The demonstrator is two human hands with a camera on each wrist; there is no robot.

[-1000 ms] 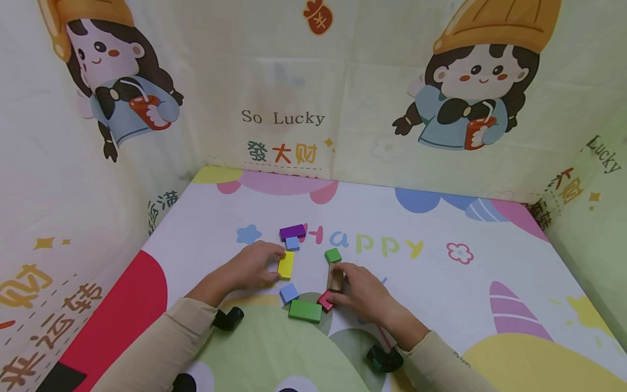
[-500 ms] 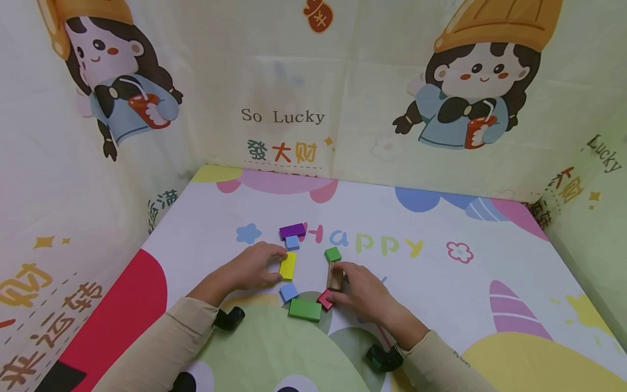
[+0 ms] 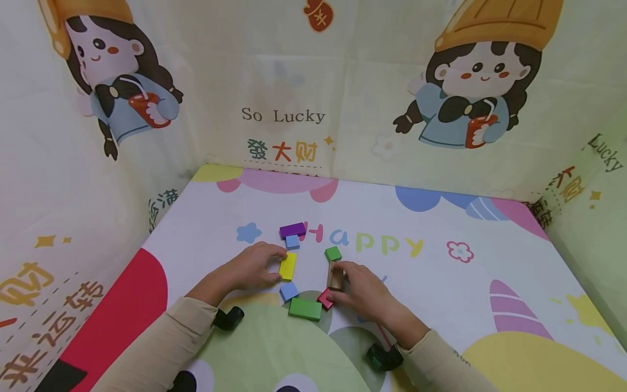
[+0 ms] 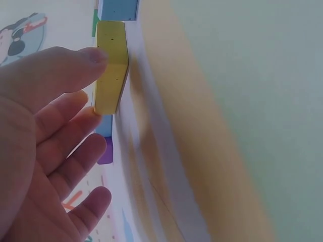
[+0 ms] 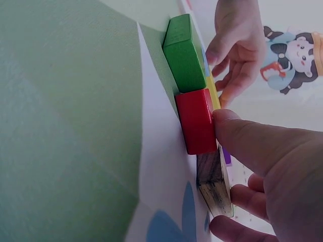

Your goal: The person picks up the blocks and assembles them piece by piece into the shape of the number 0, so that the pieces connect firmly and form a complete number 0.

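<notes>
In the head view my left hand [image 3: 254, 265] pinches a yellow wooden block [image 3: 287, 267] lengthwise, thumb at the near end, fingertips at the far end. A light blue cube [image 3: 292, 243] lies beyond it and another light blue block [image 3: 289, 292] on the near side. My right hand [image 3: 367, 291] rests its thumb against a red block [image 5: 196, 121] and its index finger near the far end of a brown wood-grain block [image 3: 335, 276]. Its other fingers are loosely bent beside that block in the right wrist view. A green oblong block [image 3: 305, 309] adjoins the red one.
A purple block [image 3: 292, 231] lies behind the far blue cube, and a small green block [image 3: 333, 253] beyond the brown one. The blocks form a rough ring on the printed tablecloth [image 3: 416, 305]. Printed cloth walls [image 3: 362, 120] enclose the back and sides.
The yellow block has shifted slightly to the right with my left fingers, in the first half second. My right hand and the other blocks look unmoved.
</notes>
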